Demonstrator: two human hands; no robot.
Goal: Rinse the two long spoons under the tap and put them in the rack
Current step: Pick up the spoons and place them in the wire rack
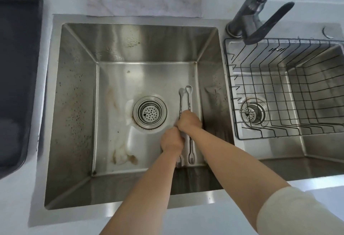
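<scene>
Two long thin metal spoons [188,97] lie side by side near the right wall of the big left sink [74,104], bowls pointing away from me, small fork ends toward me. My right hand [189,121] is closed over the middle of both handles. My left hand [172,139] is fisted just below it, around the left spoon's lower handle. The wire rack [279,85] sits in the smaller right sink. The dark tap [260,11] stands behind the divider, its spout pointing up out of view; no water runs.
A round drain strainer [149,112] lies left of the spoons, with white and brown residue on the sink floor. A cloth [143,2] lies on the counter behind the sink. A dark tray [16,67] is at the far left.
</scene>
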